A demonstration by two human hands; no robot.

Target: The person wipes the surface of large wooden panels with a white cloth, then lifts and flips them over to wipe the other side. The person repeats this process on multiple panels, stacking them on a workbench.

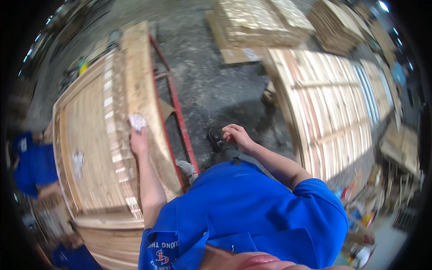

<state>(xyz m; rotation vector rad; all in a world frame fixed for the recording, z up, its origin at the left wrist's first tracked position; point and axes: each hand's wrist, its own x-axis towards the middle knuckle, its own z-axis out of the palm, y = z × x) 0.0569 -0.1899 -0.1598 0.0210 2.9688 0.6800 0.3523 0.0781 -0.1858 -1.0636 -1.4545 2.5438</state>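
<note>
My left hand [139, 143] is closed on a pale pinkish-white pad [137, 121], whose exact kind is too blurred to make out. It rests at the edge of a wooden panel frame [118, 153], beside a long plank [140, 85] on the left-hand work stand. Within the frame's recess lies a small whitish item [78, 164]. My right hand [237, 136] hangs in front of my body over the floor, its fingers loosely bent and slightly apart. Nothing shows in it.
A red metal rail [180, 121] runs along the stand's near side. To the right stands a slatted wooden panel stack [330, 112]. Farther off are piled boards [256, 22]. Two people in blue shirts [36, 162] [74, 256] are at the left.
</note>
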